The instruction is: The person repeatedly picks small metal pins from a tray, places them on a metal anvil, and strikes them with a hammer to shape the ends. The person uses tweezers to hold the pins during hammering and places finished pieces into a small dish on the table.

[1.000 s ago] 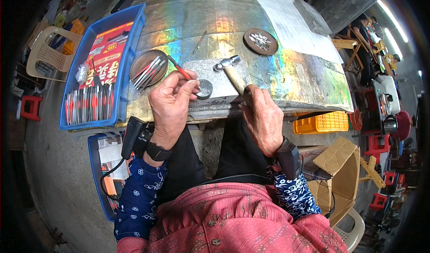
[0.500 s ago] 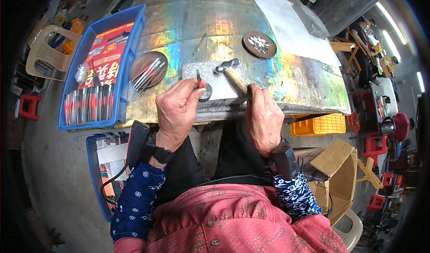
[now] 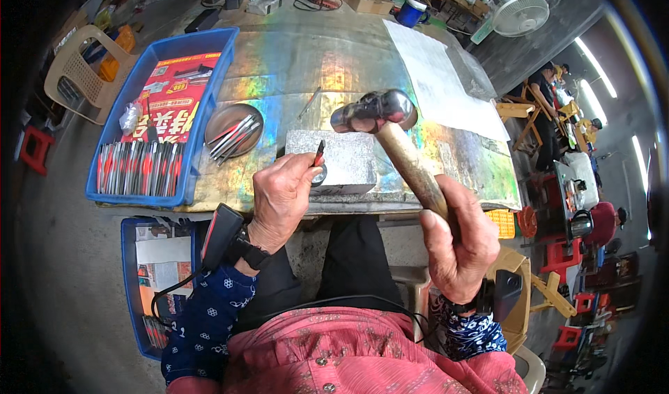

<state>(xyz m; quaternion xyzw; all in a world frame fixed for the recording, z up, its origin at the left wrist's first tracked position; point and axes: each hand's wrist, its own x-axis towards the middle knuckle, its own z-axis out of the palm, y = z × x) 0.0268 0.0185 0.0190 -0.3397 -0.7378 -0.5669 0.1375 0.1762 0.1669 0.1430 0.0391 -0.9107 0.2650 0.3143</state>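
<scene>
My left hand [image 3: 281, 190] pinches a slim red-and-black piece [image 3: 320, 153] between thumb and fingers, at the left side of a grey metal block [image 3: 352, 158]. A dark round part [image 3: 319, 176] shows just below the pinch; whether it belongs to that piece I cannot tell. Wrapped round the wooden handle of a ball-peen hammer [image 3: 411, 160], my right hand [image 3: 463, 247] holds it up, its shiny head above and beyond the block. On the left, a brown round dish [image 3: 217, 120] holds several slim red, black and silver pieces [image 3: 235, 137].
A blue bin [image 3: 228, 52] with rows of similar slim pieces stands on the table's left. White sheeting [image 3: 446, 73] covers the right side. The hammer head mostly hides a second dish. Below are another blue bin [image 3: 130, 282] and a cardboard box [image 3: 517, 310].
My right hand has lifted the hammer off the block and brought it up, closer to me and rightward. My left hand still pinches the slim piece, now lower beside the block.
</scene>
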